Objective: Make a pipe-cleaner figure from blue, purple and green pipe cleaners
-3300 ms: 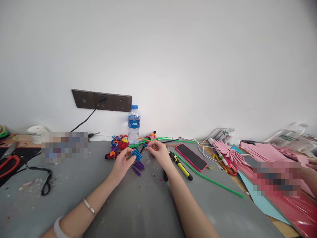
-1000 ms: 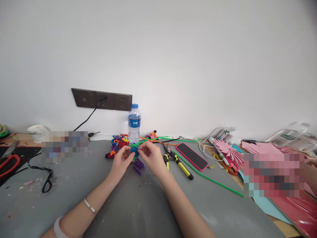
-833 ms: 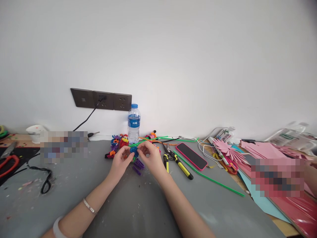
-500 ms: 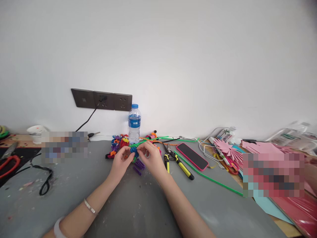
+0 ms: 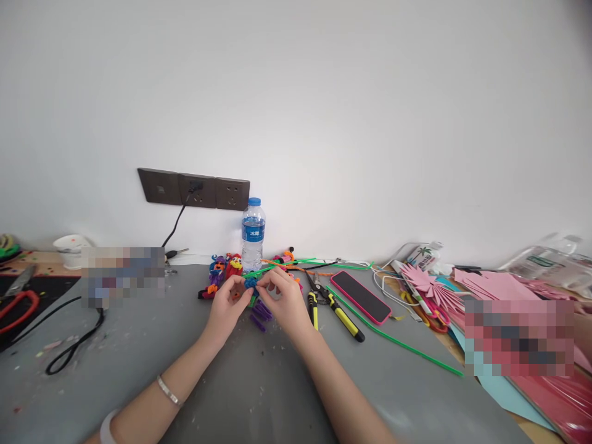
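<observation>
Against a plain white wall (image 5: 324, 123), a gray work surface (image 5: 259, 382) carries a spread of craft supplies, from red-handled scissors (image 5: 17, 295) at far left to a white cup (image 5: 71, 251) and a dark socket panel (image 5: 194, 190) on the wall. Small fuzzy figures (image 5: 232, 267) sit grouped beside a water bottle (image 5: 253, 233), which stands close to the wall, likely to keep it out of the working area. At center, the person's left hand (image 5: 226, 305) pinches a blue fuzzy piece (image 5: 251, 282) just above the surface, apparently to steady it, while the right hand (image 5: 287, 302) has thumb and forefinger closed on its other edge, seemingly for fine finger work. Purple fuzzy strips (image 5: 263, 310) show just below the piece. Yellow-and-black pliers (image 5: 340, 314) lie with handles spread near the right hand, probably for easy reach, followed by a pink-cased phone (image 5: 361, 297), a long green stem (image 5: 393, 338), a folded pink paper fan (image 5: 428, 283) and pink sheets (image 5: 483, 287). The bottle's blue label bears Chinese characters that appear to read 冰露; a white carton (image 5: 423, 254) shows a palm tree, its lettering too small to read, as is the green label on a see-through package (image 5: 546, 265).
</observation>
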Demonstrator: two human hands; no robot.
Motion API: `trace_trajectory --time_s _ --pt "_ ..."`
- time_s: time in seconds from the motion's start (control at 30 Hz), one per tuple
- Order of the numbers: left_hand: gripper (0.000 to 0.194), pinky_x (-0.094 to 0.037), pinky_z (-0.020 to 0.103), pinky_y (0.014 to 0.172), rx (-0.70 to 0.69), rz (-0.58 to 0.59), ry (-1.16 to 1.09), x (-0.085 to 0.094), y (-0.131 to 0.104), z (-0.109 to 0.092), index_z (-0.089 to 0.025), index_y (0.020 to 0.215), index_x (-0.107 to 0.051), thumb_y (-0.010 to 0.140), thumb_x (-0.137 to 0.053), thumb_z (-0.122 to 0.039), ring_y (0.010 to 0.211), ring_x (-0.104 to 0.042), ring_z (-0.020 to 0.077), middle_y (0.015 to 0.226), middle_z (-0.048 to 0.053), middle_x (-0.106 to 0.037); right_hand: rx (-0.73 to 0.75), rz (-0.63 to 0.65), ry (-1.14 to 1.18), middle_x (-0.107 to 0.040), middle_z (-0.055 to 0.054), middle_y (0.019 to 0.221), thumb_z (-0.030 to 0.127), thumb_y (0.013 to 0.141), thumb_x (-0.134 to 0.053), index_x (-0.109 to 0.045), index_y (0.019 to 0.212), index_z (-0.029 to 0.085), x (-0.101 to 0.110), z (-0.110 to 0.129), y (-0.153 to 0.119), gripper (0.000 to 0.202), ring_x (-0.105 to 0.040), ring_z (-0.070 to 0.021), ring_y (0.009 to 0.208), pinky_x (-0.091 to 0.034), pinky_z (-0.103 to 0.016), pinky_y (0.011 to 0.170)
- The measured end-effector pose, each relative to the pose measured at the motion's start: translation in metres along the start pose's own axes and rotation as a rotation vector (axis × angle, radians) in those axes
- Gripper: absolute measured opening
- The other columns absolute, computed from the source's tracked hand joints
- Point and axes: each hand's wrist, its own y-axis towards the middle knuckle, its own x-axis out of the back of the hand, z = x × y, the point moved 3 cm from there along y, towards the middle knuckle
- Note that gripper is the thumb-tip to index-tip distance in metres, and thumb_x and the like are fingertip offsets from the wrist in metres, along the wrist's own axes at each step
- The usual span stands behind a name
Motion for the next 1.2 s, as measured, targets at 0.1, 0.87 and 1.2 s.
trace_trajectory --time_s 0.1,0.87,1.2 --pt "0.019 -0.047 0.024 0.063 0.0 0.007 0.003 0.0007 0.0 0.002 -0.019 0.082 -0.055 0.08 -0.065 -0.035 0.071 -0.05 0.0143 0.076 -0.002 -0.051 0.003 0.003 -0.014 -0.056 0.0 0.075 0.007 0.081 -0.058 -0.055 0.073 0.02 -0.0009 -0.0013 -0.0001 0.016 -0.054 -0.0153 0.074 -0.042 -0.024 0.067" --pt "0.02 -0.048 0.025 0.063 0.006 -0.038 0.023 0.0025 0.001 0.0039 -0.019 0.081 -0.058 0.075 -0.068 -0.036 0.074 -0.053 0.0159 0.076 -0.001 -0.053 -0.045 0.031 -0.038 -0.057 0.0 0.075 0.011 0.083 -0.055 -0.056 0.075 0.021 -0.0003 -0.0007 0.0001 0.013 -0.052 -0.0136 0.064 -0.041 -0.024 0.062" --pt "0.023 -0.046 0.024 0.06 0.011 -0.055 0.067 0.0007 -0.0008 -0.002 -0.019 0.078 -0.056 0.072 -0.068 -0.038 0.069 -0.052 0.0147 0.072 -0.002 -0.05 -0.059 0.01 -0.131 -0.061 0.0 0.075 0.011 0.082 -0.055 -0.058 0.073 0.021 -0.0004 0.0008 -0.0002 0.013 -0.055 -0.0128 0.06 -0.044 -0.023 0.06"
